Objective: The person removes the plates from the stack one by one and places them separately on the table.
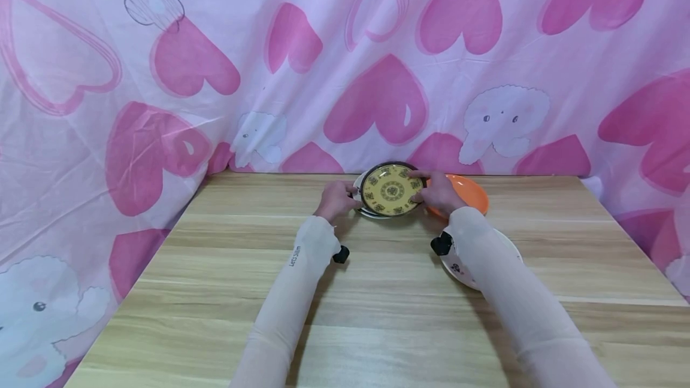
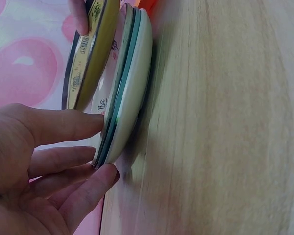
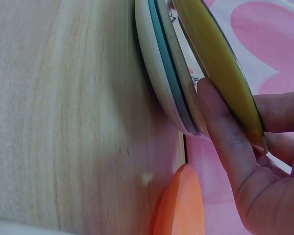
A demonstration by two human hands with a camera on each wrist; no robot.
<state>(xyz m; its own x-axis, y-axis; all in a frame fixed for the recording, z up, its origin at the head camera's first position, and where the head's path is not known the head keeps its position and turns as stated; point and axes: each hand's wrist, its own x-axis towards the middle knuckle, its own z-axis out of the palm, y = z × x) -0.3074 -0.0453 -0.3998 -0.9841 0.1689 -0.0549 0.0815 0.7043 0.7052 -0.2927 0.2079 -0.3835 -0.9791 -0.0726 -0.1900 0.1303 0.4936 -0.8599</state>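
Note:
A yellow plate [image 1: 392, 190] with a dark rim and brown pattern tilts over a small stack of plates [image 2: 137, 73]. My right hand [image 1: 442, 193] pinches the yellow plate's right edge between thumb and fingers. In the right wrist view one fingertip lies between that plate and the stack. At the stack's left side, my left hand [image 1: 335, 199] touches its rim with fairly straight fingers. Side on, the stack shows a pale bottom, a teal band and a patterned white top plate. The yellow plate's left edge passes just above my left hand without visible contact.
An orange plate [image 1: 470, 193] lies right of the stack, partly behind my right hand. Nearer me, a white plate with a floral pattern [image 1: 458, 271] sits under my right forearm. The wooden table [image 1: 377, 328] ends at a pink heart-print curtain [image 1: 377, 100].

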